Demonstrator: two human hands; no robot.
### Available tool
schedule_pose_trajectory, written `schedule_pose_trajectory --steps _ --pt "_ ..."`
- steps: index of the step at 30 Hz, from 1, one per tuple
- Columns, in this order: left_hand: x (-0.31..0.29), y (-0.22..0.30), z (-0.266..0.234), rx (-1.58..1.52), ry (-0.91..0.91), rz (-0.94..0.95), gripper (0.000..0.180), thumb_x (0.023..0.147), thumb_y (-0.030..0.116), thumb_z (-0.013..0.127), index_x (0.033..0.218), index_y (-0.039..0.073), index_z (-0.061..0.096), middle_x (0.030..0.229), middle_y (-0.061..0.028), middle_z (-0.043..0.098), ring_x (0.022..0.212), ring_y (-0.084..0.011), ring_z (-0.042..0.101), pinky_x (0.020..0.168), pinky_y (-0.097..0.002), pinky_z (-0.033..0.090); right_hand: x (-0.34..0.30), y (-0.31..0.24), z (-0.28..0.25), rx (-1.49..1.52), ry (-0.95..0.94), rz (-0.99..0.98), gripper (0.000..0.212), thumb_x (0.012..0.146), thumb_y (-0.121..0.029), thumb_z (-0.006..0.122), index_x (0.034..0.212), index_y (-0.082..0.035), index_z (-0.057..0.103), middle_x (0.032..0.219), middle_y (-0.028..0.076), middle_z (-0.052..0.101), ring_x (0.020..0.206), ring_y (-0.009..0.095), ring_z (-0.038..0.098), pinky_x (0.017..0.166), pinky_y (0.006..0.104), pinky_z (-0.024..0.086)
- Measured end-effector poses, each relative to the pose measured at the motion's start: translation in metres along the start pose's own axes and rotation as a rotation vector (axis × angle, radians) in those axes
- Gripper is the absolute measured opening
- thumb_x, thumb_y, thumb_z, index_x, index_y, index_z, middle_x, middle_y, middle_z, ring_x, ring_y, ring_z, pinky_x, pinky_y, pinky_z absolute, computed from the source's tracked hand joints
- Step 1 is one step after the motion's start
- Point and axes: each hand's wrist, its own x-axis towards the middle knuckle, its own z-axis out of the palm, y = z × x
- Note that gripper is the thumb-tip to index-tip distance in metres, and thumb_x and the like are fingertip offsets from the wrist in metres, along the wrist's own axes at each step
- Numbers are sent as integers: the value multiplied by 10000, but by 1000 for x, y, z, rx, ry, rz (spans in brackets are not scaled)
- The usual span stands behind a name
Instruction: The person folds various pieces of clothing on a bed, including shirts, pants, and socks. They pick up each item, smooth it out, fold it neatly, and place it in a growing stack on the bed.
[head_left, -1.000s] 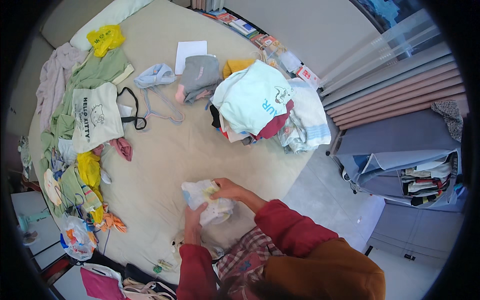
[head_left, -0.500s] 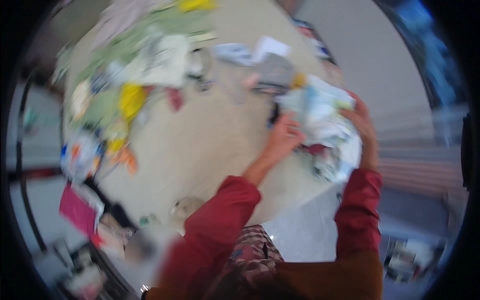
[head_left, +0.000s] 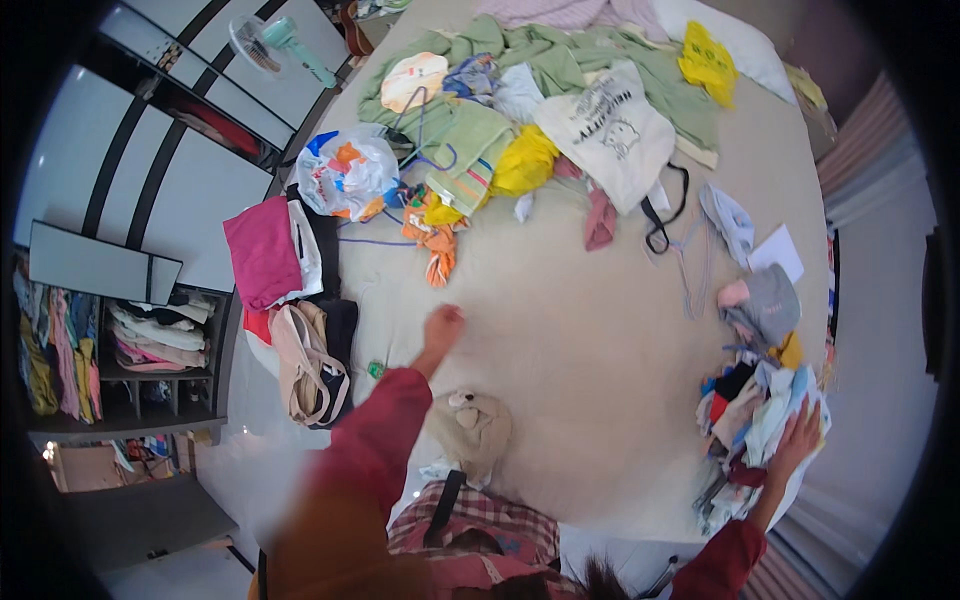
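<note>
My right hand [head_left: 797,440] lies open, fingers spread over a heap of crumpled clothes [head_left: 760,400] at the bed's right edge. The heap mixes pale blue, white, dark red and black cloth. Over the bare sheet on the left hovers my left hand [head_left: 443,326], its fingers curled in and nothing showing between them. Just below it sits a beige plush-like bundle [head_left: 470,432] at the near edge. A grey cap [head_left: 762,305] with a pink patch rests beyond the heap. Farther out, an orange cloth [head_left: 437,243] lies beside a purple hanger [head_left: 432,158].
On the bed [head_left: 590,400] are a white tote bag [head_left: 607,130], yellow plastic bags [head_left: 525,160], a green blanket [head_left: 560,55] and a stuffed white plastic bag [head_left: 345,175]. Folded magenta cloth [head_left: 262,252] and a beige bag [head_left: 300,365] sit left. A fan [head_left: 280,45] stands beyond.
My left hand has left the clothes heap and swung left across the bed. My right hand stays on the heap. The view has turned left, showing more wardrobe.
</note>
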Motion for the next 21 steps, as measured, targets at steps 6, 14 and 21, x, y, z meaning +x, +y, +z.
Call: schedule_pose_trajectory --steps 6,14,21 --pt "132 36 -29 83 322 -108 531 772 312 668 1145 6 447 872 -179 640 807 -352 628 717 -430 496 4 -87 -107 -17 327 42 413 943 -214 441 1293 6 453 1292 225 465 1162 360 469 979 437 354" --pt "-28 94 72 -520 -752 161 205 873 192 489 986 24 513 837 -102 584 788 -217 574 697 -368 474 -66 -292 -22 1172 -431 279 429 897 -72 514 1315 -24 425 1162 117 555 1028 209 551 924 331 415" --pt "-245 144 35 -397 -1205 185 263 827 225 558 1002 37 615 908 -111 658 804 -212 619 723 -352 482 -142 -356 57 1535 -1071 998 560 846 -116 595 1349 -39 360 1206 93 534 1065 220 545 865 359 472"
